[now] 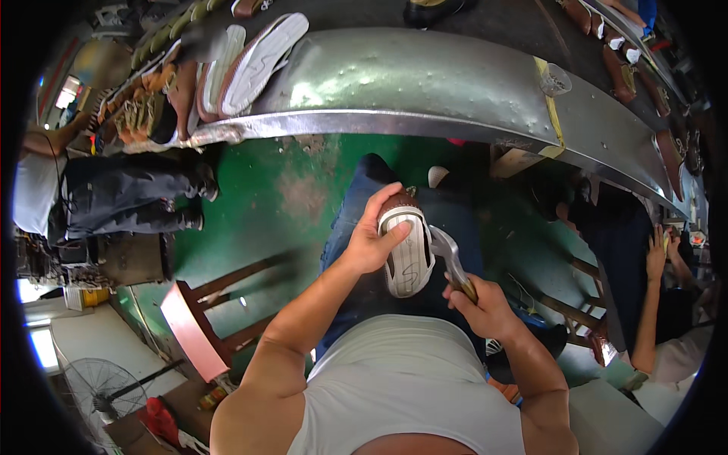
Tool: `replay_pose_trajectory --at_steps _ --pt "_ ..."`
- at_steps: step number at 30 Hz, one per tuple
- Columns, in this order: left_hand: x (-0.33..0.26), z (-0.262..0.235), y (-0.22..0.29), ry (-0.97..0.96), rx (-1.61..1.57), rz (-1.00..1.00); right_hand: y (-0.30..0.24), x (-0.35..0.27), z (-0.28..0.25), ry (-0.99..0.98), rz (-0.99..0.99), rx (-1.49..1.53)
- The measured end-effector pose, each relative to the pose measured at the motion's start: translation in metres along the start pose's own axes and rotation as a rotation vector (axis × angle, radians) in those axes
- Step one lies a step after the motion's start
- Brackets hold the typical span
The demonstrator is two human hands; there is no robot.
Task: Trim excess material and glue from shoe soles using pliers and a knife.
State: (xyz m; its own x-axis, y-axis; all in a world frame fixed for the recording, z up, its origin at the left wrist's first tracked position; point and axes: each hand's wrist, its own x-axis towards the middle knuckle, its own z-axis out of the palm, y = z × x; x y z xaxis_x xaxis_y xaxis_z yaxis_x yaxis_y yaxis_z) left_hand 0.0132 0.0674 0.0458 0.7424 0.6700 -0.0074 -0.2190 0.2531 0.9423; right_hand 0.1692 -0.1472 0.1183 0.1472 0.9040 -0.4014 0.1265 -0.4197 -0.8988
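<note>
My left hand (371, 239) grips a brown shoe with its white sole (407, 262) turned up toward me. The fingers wrap its brown upper near one end, and the thumb presses on the sole. A dark wavy line marks the sole's lower half. My right hand (484, 307) is closed round the yellowish-brown handle of a steel hand tool (453, 262). The tool's curved metal head lies against or very near the right edge of the shoe; I cannot tell if it is a hammer or pincers. Both hands are above my lap, over dark blue trousers.
A dented metal bench edge (394, 80) runs across ahead, with a pair of white-soled shoes (262, 64) at its left. A clear plastic cup (556, 79) sits on it at right. Wooden stools (199, 330) flank me. Co-workers (129, 189) are at both sides. A fan (102, 390) stands lower left.
</note>
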Motion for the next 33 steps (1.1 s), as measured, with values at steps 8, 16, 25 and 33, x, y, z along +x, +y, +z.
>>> replay_pose_trajectory --at_steps 8,16,25,33 --pt "-0.017 -0.017 0.007 -0.139 0.302 -0.062 -0.004 0.036 0.01 -0.279 0.148 0.324" --pt "-0.015 -0.036 -0.003 -0.041 0.284 -0.086 -0.017 0.073 0.002 -0.162 0.057 -0.292" --pt "-0.012 -0.044 -0.021 0.042 0.18 -0.001 0.0 0.076 0.013 0.124 -0.243 -0.591" --pt "-0.002 -0.03 -0.018 0.129 0.159 -0.07 -0.029 0.066 -0.013 0.007 -0.123 -0.8"
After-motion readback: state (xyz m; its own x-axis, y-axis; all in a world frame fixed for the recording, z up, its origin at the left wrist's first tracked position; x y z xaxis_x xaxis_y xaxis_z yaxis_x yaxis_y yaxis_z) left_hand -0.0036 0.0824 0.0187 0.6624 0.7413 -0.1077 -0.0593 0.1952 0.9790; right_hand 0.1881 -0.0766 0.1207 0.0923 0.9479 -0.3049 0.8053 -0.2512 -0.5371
